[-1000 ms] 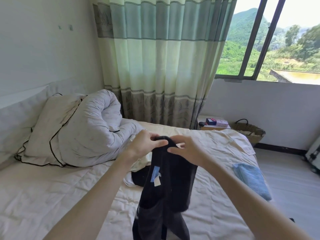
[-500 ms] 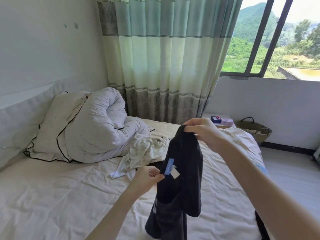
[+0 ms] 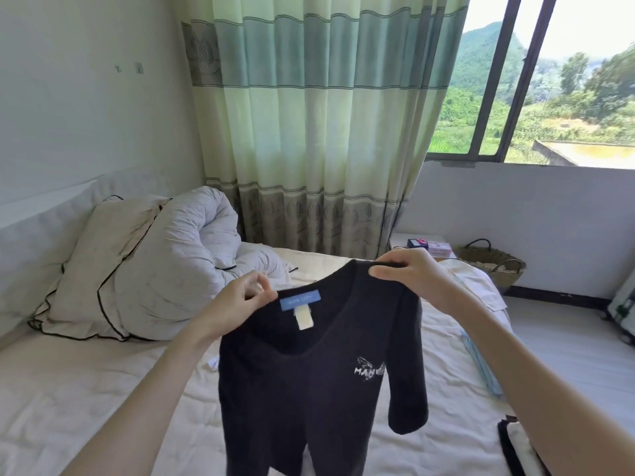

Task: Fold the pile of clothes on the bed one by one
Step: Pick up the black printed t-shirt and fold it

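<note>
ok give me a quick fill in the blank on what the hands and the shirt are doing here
1. Both hands hold up a black ____ above the bed.
2. The left hand pinches the neckline beside a ____ label.
3. The right hand grips the shirt's ____.
4. A woven ____ stands on the floor under the window.

Missing words: T-shirt; blue; shoulder; basket
</note>
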The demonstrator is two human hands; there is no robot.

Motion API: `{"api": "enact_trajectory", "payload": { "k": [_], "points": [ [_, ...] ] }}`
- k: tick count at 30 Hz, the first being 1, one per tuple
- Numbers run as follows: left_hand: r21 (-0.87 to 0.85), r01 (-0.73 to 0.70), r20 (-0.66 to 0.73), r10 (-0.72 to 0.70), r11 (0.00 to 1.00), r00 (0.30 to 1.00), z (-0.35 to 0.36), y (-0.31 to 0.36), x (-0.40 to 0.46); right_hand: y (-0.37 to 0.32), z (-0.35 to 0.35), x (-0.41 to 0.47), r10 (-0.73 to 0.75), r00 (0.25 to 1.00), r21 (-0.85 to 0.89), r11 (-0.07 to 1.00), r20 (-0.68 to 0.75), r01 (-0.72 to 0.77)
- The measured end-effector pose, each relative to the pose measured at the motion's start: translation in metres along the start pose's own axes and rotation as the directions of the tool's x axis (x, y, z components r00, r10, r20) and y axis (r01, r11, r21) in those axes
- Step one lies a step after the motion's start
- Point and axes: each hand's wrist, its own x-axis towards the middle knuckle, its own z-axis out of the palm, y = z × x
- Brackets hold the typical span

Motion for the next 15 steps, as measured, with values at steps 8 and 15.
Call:
{"api": "enact_trajectory", "payload": {
  "k": [8,15],
  "points": [
    [0.305,0.039,0.110,-0.077,0.951,0.991,-0.021,-0.007,-0.020,0.007,0.005,0.000,-0.278,0.908,-0.145,0.959,-0.313,0.244],
    [-0.092,-0.055,-0.172,0.038,0.994,0.984,-0.030,0.014,-0.028,-0.001,-0.003,-0.003,-0.492,0.810,-0.405,0.843,-0.319,0.353]
  ]
}}
